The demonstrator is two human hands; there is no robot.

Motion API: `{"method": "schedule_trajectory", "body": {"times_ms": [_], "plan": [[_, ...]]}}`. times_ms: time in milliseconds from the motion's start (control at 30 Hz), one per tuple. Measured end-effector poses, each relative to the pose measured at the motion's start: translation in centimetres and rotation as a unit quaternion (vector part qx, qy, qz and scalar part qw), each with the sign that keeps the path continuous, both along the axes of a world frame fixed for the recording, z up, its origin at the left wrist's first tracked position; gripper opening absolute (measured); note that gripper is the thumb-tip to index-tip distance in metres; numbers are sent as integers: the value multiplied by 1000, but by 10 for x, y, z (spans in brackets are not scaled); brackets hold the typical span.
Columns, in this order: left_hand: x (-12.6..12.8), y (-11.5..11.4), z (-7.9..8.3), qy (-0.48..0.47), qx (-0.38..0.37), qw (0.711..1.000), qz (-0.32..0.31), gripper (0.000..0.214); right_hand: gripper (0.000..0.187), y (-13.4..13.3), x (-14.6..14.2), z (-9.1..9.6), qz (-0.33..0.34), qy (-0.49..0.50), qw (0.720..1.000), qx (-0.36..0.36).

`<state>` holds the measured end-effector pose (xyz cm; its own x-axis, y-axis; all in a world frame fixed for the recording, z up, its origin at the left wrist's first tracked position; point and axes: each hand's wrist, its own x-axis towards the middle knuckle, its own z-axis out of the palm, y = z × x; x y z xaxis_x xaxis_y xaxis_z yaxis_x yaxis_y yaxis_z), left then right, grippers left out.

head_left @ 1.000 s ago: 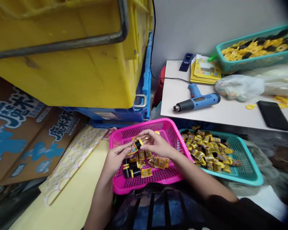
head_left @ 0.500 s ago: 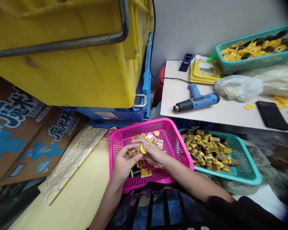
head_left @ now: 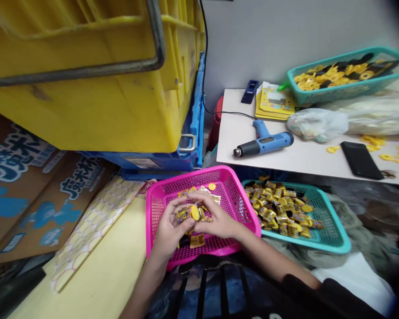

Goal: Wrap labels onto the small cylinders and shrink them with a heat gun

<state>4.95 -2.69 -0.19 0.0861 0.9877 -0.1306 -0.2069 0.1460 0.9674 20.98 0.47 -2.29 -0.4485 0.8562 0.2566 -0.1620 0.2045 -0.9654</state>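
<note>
Left hand holds a yellow-capped tube, right hand small printed pieces, both best gripped lightly over the pink basket, inside its edges.

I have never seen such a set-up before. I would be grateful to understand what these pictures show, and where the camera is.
There is no machine: these are a person's own bare hands. Every picture comes from one camera worn on the head, looking forward and down. The left hand holds a small labelled container with a yellow cap, over a pink basket. The right hand is close beside it; whether it grips anything is unclear. Further right, a teal basket holds many small yellow pieces. On the white table lies a blue heat gun.
</note>
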Motion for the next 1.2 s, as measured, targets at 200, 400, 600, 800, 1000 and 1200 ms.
{"method": "schedule_trajectory", "body": {"times_ms": [200, 400, 600, 800, 1000, 1200], "plan": [[11, 6, 3, 25, -39, 994, -99, 64, 37, -17, 80, 31, -225, -225, 926, 202], [-10, 13, -4, 109, -70, 992, -4, 52, 61, -45, 209, 27, -287, -631, 720, -26], [-21, 11, -5, 132, -57, 989, 27, 47, 46, -26, 206, 35, -298, -635, 713, -15], [-28, 7, -7, 126, -63, 990, 30, 44, 41, 27, 89, 37, -130, -541, 831, 26], [-46, 4, -10, 133, -49, 988, 55, 40, 29, 59, 16, -21, -26, -630, 776, 14], [-51, 6, -17, 118, -50, 990, 58, 36, 27, 69, 6, -60, -94, -657, 748, 3]]}}
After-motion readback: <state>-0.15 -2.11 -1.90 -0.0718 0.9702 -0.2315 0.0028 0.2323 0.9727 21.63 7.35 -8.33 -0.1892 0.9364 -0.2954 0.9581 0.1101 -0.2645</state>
